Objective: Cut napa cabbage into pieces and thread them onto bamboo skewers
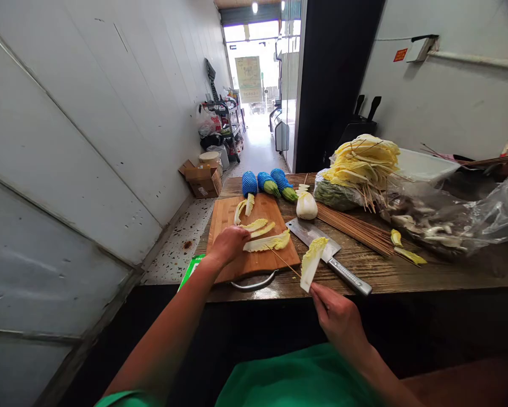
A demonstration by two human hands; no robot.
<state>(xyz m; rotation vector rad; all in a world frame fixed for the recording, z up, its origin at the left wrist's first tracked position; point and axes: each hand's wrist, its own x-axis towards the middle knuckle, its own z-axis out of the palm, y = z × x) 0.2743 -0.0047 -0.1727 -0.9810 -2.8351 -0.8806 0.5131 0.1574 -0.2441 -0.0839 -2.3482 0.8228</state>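
My right hand (338, 314) pinches the white base of a napa cabbage leaf (312, 261), holding it upright past the board's near right corner. A thin bamboo skewer (284, 261) runs from that leaf toward the board; whether it pierces the leaf I cannot tell. Over the wooden cutting board (226, 223), my left hand (231, 244) has its fingers closed at the end of a cabbage strip (254, 226). Another long cabbage leaf (268, 242) lies just below, and curled pieces (239, 212) rest farther back.
A cleaver (321, 244) lies right of the board, its handle toward me. Behind it are a cabbage heart (307, 206), a bundle of skewers (355, 229) and stacked skewered cabbage (364, 161). Blue-netted vegetables (268, 183) line the back. A plastic bag (440, 220) sits right.
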